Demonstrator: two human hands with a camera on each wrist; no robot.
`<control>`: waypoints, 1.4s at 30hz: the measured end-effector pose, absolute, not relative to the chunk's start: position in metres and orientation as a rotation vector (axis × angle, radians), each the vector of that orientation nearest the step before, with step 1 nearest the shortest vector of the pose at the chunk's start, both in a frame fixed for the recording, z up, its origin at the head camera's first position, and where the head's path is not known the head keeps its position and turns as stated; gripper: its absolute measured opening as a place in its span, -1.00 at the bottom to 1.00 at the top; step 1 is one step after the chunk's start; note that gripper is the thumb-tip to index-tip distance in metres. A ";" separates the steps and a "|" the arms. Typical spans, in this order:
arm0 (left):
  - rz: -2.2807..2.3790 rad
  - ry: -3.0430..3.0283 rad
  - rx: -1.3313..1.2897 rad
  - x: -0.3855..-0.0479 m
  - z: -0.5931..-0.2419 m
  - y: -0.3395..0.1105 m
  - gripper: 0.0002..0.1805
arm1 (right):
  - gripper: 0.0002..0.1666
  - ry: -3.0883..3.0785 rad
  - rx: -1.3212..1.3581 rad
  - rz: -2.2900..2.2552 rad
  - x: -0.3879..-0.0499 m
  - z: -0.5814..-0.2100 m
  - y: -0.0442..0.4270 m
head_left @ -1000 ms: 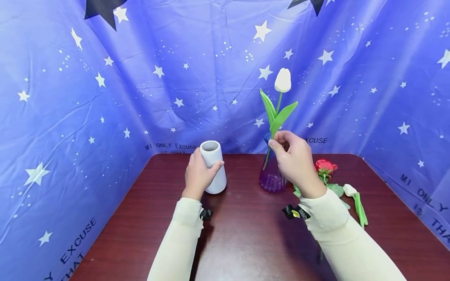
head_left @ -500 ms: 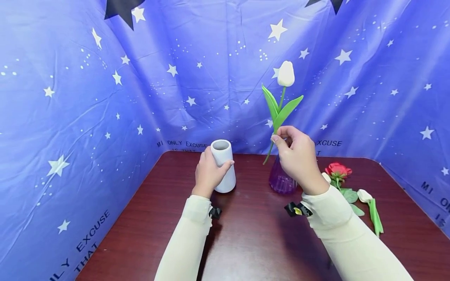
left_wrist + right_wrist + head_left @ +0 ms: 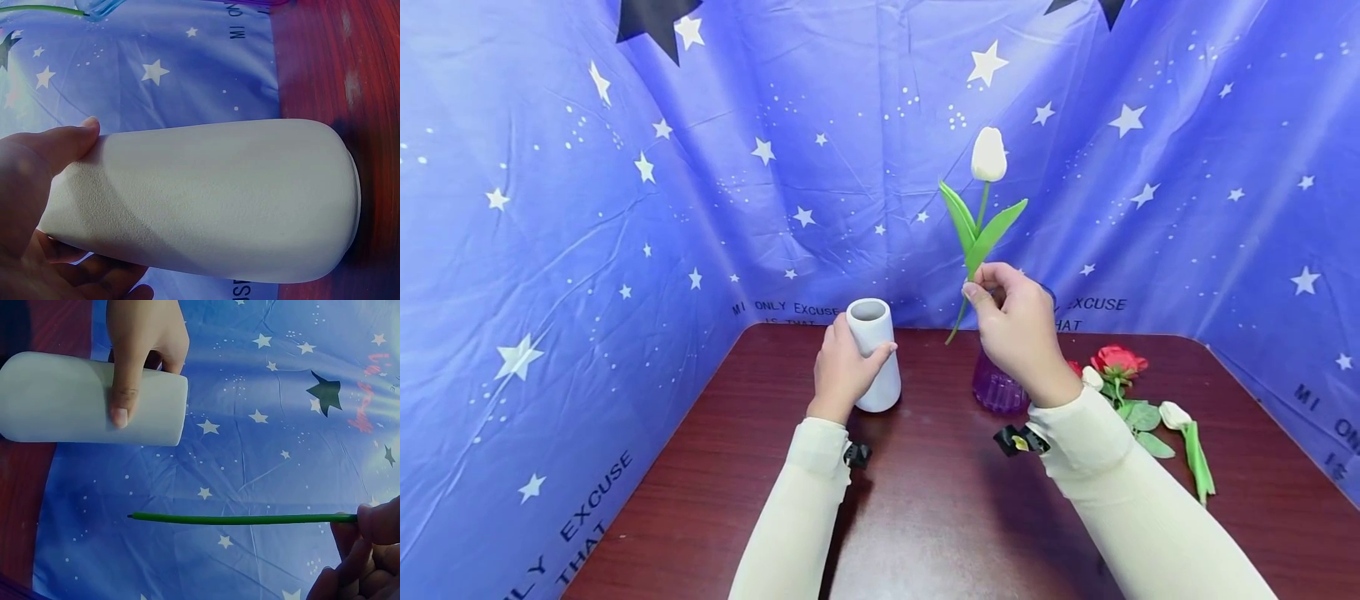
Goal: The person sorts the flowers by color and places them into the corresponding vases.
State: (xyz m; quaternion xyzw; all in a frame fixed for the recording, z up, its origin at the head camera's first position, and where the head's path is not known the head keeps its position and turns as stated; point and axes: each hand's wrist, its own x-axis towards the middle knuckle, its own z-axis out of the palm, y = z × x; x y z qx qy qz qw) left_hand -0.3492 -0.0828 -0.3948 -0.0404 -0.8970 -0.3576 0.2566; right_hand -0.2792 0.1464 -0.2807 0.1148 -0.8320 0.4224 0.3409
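Observation:
My left hand [image 3: 847, 367] grips a white tapered vase [image 3: 882, 375] near its top, thumb in front and fingers round the far side. The vase stands upright on the table, its round mouth facing up. My right hand [image 3: 1026, 329] pinches the stem of a white tulip [image 3: 989, 155] between thumb and fingertips, just under its two green leaves. The bare lower stem [image 3: 250, 519] hangs in the air, apart from the white vase, in the right wrist view. Behind my right hand stands a purple and blue glass vase [image 3: 997, 388], partly hidden by the hand.
To the right on the dark red wooden table [image 3: 917, 517] lie a red rose [image 3: 1118, 362] with green leaves and a second white tulip [image 3: 1175, 415]. More blooms beside them are partly hidden by my right arm. A blue star-patterned cloth [image 3: 820, 167] surrounds the table's back and sides.
The tulip's stem was in front of or inside the glass vase; now it is raised and shifted left, away from it. My left hand keeps its grip on the white vase.

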 end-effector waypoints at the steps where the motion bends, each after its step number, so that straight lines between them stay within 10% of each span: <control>1: -0.970 -2.433 -0.110 -0.349 -0.395 -0.083 -0.06 | -0.85 -2.161 0.304 1.099 -0.280 -0.280 0.145; 42: -0.956 -2.425 -0.114 -0.350 -0.395 -0.084 -0.07 | -0.86 -2.161 0.385 1.043 -0.297 -0.270 0.111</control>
